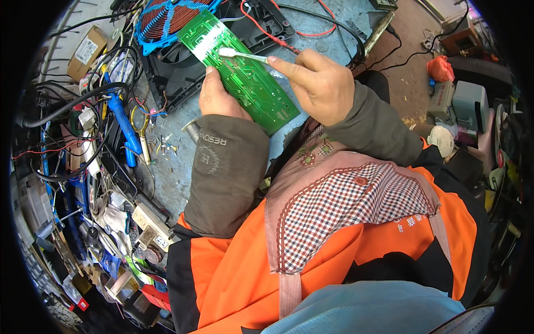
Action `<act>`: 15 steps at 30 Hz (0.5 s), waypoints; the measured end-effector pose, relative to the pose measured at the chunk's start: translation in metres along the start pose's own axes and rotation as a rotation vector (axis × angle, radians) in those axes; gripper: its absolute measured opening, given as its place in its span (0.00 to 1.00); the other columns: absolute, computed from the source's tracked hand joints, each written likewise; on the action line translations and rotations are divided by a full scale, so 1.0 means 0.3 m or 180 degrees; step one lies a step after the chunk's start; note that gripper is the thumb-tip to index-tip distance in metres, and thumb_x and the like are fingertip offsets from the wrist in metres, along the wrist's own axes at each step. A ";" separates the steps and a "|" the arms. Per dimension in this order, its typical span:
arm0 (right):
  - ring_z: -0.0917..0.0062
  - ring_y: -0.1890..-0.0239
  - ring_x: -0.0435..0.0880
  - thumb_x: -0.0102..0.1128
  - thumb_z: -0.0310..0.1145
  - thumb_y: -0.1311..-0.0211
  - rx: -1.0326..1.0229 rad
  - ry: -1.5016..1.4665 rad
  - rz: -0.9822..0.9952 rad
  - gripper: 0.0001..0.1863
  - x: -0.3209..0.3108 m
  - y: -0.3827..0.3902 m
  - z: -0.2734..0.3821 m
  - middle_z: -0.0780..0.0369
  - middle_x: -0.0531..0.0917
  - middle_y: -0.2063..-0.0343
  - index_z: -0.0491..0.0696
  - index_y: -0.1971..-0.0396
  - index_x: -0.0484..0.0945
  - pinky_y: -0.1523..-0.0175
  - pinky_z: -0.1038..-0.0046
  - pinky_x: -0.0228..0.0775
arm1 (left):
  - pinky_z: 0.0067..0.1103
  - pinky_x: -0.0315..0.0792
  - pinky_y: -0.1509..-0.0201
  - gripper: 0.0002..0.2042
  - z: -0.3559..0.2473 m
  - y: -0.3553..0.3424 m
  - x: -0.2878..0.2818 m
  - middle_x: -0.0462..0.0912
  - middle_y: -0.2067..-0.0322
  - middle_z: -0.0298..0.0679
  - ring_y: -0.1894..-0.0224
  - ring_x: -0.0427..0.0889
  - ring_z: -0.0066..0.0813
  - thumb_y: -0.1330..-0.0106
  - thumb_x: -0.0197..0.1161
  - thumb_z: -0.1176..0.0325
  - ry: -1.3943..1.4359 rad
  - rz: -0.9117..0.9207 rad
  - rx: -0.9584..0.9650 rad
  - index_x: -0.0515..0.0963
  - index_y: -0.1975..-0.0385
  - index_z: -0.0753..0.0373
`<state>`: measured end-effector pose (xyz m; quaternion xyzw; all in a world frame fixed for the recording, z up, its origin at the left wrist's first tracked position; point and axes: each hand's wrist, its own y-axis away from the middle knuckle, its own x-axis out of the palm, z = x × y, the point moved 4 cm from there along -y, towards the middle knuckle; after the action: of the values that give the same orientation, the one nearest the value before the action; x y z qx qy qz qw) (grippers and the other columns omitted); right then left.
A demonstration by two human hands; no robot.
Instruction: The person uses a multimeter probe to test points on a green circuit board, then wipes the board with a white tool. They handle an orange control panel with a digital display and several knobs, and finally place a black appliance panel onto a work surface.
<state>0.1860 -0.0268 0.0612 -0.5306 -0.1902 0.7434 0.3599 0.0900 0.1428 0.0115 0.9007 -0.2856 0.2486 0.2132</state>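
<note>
A long green circuit board (261,92) is tilted in front of me, with bright glare near its upper end. My left hand (219,99) grips its left edge, the thumb along the side and the other fingers hidden beneath. In my right hand (322,83) is a toothbrush (247,55), pinched by the handle between thumb and forefinger. Its white head rests against the upper part of the board. Behind the board lies a black plastic housing (172,83) beside a round copper coil (169,25) on a blue frame.
A blue-handled tool (123,122), a magnifying glass (139,119) and a wire spool (191,129) lie on the blue-grey bench (169,181). Cables and tools crowd the left side. A red test lead (272,39) crosses the back. A cardboard box (87,51) stands at far left.
</note>
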 end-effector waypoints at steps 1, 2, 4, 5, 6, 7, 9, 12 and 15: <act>0.69 0.76 0.79 0.65 0.25 0.42 -0.0050 -0.0028 0.0089 0.21 -0.006 0.005 0.012 0.63 0.73 0.74 0.55 0.48 0.87 0.73 0.69 0.73 | 0.30 0.82 0.53 0.20 0.005 -0.006 -0.009 0.85 0.55 0.47 0.58 0.86 0.35 0.19 0.46 0.60 -0.0009 -0.0043 0.0052 0.78 0.49 0.71; 0.69 0.76 0.79 0.65 0.25 0.42 -0.0100 -0.0053 0.0175 0.21 -0.012 0.008 0.020 0.63 0.73 0.74 0.55 0.48 0.87 0.73 0.69 0.73 | 0.30 0.82 0.53 0.20 0.008 -0.011 -0.013 0.85 0.55 0.47 0.58 0.86 0.35 0.19 0.47 0.60 -0.0018 -0.0083 0.0106 0.78 0.49 0.71; 0.69 0.76 0.79 0.64 0.25 0.42 -0.0075 0.0074 0.0226 0.21 -0.021 0.015 0.024 0.63 0.73 0.74 0.54 0.48 0.86 0.74 0.68 0.73 | 0.30 0.82 0.52 0.19 0.013 -0.012 -0.011 0.85 0.55 0.47 0.58 0.86 0.35 0.20 0.47 0.60 -0.0037 -0.0102 0.0142 0.78 0.49 0.71; 0.69 0.76 0.80 0.64 0.24 0.42 -0.0062 0.0139 0.0251 0.21 -0.023 0.016 0.023 0.63 0.73 0.74 0.54 0.47 0.86 0.74 0.67 0.73 | 0.30 0.82 0.52 0.19 0.014 -0.013 -0.010 0.85 0.56 0.47 0.58 0.86 0.36 0.20 0.47 0.60 -0.0047 -0.0110 0.0160 0.78 0.48 0.71; 0.69 0.76 0.80 0.65 0.25 0.43 0.0177 0.0212 0.0193 0.23 -0.015 -0.004 0.000 0.63 0.72 0.74 0.55 0.46 0.86 0.74 0.67 0.73 | 0.30 0.82 0.52 0.19 0.014 -0.003 -0.009 0.85 0.56 0.47 0.58 0.87 0.36 0.20 0.47 0.60 -0.0009 -0.0084 0.0133 0.78 0.48 0.71; 0.68 0.76 0.79 0.65 0.26 0.44 0.0064 0.0093 0.0151 0.23 -0.005 -0.013 -0.002 0.63 0.72 0.74 0.55 0.46 0.86 0.74 0.67 0.73 | 0.30 0.82 0.52 0.19 0.010 0.009 -0.004 0.85 0.56 0.47 0.59 0.87 0.36 0.20 0.47 0.60 0.0028 -0.0060 0.0107 0.78 0.48 0.71; 0.68 0.77 0.79 0.65 0.26 0.44 -0.0130 0.0020 0.0259 0.23 0.000 -0.007 0.022 0.63 0.72 0.74 0.55 0.47 0.85 0.74 0.67 0.73 | 0.30 0.82 0.53 0.19 0.005 0.006 -0.001 0.85 0.56 0.47 0.59 0.87 0.36 0.20 0.47 0.60 -0.0021 -0.0076 0.0153 0.78 0.48 0.71; 0.68 0.78 0.79 0.66 0.26 0.45 -0.0095 0.0096 0.0149 0.23 0.002 -0.004 0.019 0.63 0.72 0.75 0.56 0.47 0.86 0.75 0.67 0.72 | 0.30 0.82 0.54 0.20 0.000 0.022 0.013 0.86 0.56 0.46 0.59 0.87 0.36 0.20 0.47 0.59 0.0041 -0.0178 0.0059 0.78 0.49 0.71; 0.68 0.78 0.79 0.66 0.28 0.43 -0.0115 0.0170 0.0157 0.22 -0.012 -0.020 0.003 0.63 0.73 0.75 0.57 0.47 0.86 0.76 0.67 0.72 | 0.33 0.83 0.52 0.20 0.002 0.003 -0.013 0.85 0.55 0.47 0.58 0.87 0.38 0.19 0.45 0.58 -0.0389 -0.0086 0.0207 0.75 0.45 0.69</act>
<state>0.1879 -0.0253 0.0680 -0.5612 -0.1808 0.7341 0.3368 0.0869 0.1434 0.0092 0.9244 -0.2777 0.1994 0.1692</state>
